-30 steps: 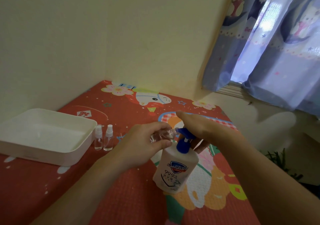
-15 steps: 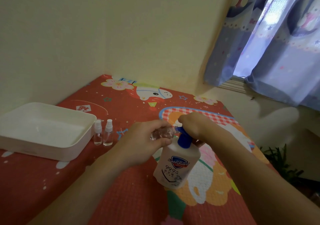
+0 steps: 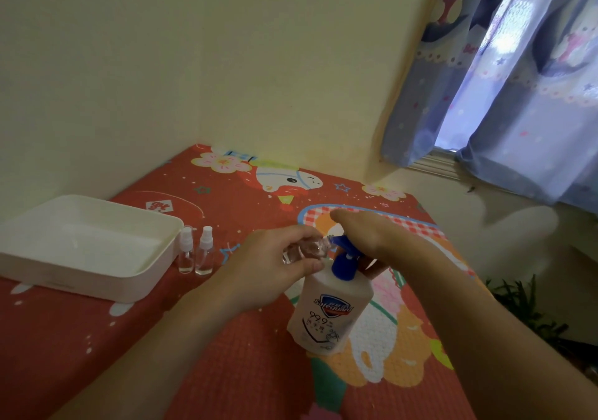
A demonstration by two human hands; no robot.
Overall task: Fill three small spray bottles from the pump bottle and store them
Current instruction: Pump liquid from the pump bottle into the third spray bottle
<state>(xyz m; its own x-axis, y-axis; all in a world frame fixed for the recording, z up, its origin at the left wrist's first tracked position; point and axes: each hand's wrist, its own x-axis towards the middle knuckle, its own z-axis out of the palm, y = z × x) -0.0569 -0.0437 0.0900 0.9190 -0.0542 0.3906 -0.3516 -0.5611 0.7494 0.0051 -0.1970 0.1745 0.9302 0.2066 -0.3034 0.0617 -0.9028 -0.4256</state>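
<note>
The left hand is gripping an uncapped small spray bottle at the pump bottle's blue nozzle while the right hand is pressing the pump, two capped bottles are waiting beside the empty white tray, so storing seems wholly ahead.

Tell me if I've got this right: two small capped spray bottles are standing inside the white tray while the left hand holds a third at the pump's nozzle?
Not quite. In the head view the two capped spray bottles stand on the mat beside the white tray, not inside it. The left hand holds the third bottle at the pump's nozzle.

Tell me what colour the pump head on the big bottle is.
Blue pump head, seen in the head view.
</note>
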